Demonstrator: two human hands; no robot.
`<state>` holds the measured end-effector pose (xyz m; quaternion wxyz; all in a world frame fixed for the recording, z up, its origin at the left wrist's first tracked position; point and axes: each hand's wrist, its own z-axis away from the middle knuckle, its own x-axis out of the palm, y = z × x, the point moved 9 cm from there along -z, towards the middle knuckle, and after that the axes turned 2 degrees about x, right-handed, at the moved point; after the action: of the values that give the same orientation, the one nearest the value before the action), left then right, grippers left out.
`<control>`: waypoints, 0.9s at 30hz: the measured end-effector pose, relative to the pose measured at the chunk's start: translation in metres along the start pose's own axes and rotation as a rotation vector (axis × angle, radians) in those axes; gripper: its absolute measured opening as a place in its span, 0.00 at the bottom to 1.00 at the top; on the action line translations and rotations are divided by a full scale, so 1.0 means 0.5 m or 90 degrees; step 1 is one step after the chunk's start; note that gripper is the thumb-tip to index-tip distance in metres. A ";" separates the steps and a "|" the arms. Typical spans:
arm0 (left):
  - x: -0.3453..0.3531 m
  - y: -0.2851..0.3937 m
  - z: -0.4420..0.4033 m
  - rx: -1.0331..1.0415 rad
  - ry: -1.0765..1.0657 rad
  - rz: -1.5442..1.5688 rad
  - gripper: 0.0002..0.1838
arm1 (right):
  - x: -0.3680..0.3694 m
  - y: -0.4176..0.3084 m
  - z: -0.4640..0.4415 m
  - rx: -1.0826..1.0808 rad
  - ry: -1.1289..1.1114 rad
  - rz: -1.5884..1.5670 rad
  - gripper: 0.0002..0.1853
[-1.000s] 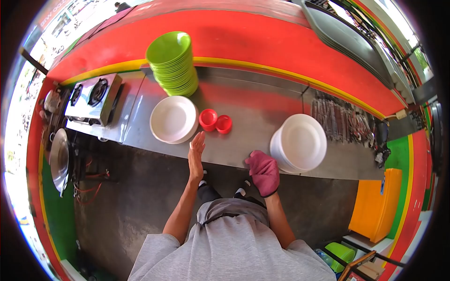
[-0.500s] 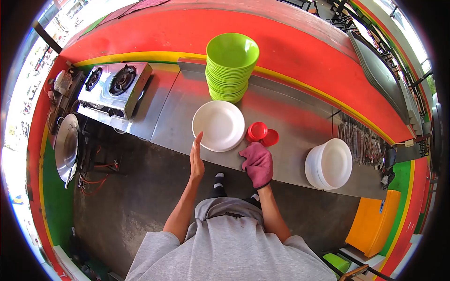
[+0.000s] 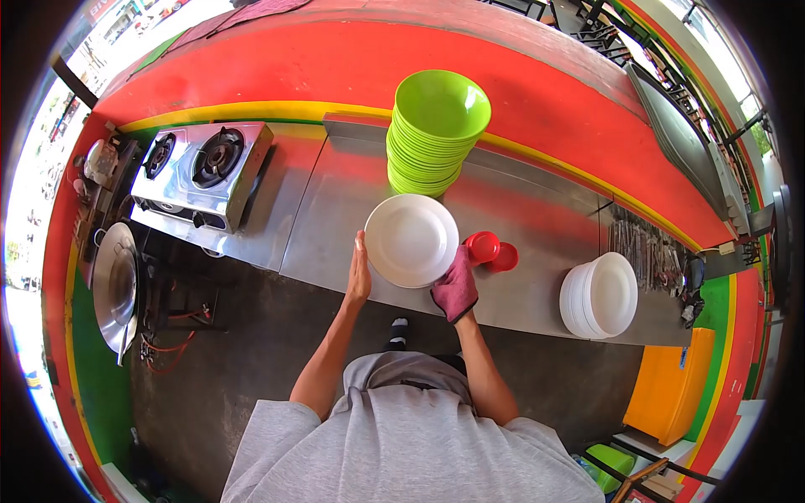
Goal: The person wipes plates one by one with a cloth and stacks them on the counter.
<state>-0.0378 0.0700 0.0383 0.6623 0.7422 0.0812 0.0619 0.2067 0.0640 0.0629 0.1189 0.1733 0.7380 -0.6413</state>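
Note:
A white plate [image 3: 411,241], perhaps the top of a stack, rests on the metal counter near its front edge. My bare left hand [image 3: 359,272] stands upright at its left side, fingers stretched out and the fingertips at the rim. On the other side is my right hand [image 3: 456,287], in a pink glove with a dark cuff. Its fingers reach up along the rim, touching or nearly touching it. Just right of the glove are two small red dishes [image 3: 483,247]. Behind the plate rises a tall stack of green bowls [image 3: 428,159].
A two-burner gas stove [image 3: 201,172] stands left on the counter [image 3: 335,197], with a wok [image 3: 115,285] lower beside it. White bowls [image 3: 599,295] are stacked at the right, near rows of cutlery [image 3: 635,251]. A red wall [image 3: 293,63] runs behind.
My right gloved hand has moved left and up, from in front of the red dishes to the plate's right side. My left hand stays at the left rim. The view has shifted slightly.

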 end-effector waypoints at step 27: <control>-0.009 -0.048 -0.039 -0.027 -0.013 -0.008 0.31 | 0.008 -0.009 -0.002 -0.034 0.069 0.029 0.25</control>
<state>-0.0471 0.0909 0.0170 0.6789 0.7283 0.0779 0.0518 0.2010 0.0648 0.0655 0.0978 0.2211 0.7562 -0.6080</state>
